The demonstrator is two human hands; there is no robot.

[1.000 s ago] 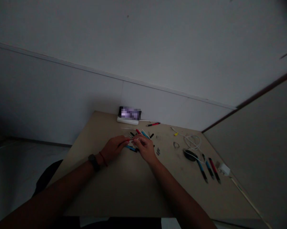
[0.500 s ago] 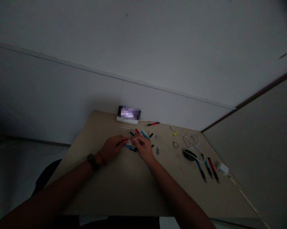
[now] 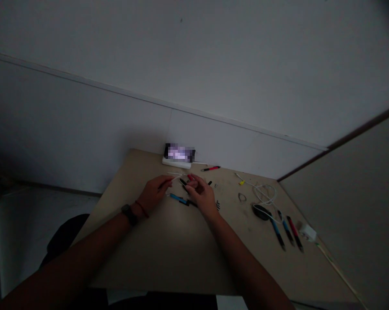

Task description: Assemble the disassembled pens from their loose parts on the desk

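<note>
Left hand [image 3: 154, 193] grasps a slender white rod [image 3: 176, 177]; right hand [image 3: 203, 199] at red pen part [image 3: 190, 177], grasp not determinable.

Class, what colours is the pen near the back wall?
The pen is red and black; see the head view.

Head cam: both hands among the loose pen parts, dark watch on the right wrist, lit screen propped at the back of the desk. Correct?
Wrong wrist: the head view shows the dark watch on the left. The rest holds: left hand and right hand among the loose pen parts, lit screen at the desk's back.
</note>
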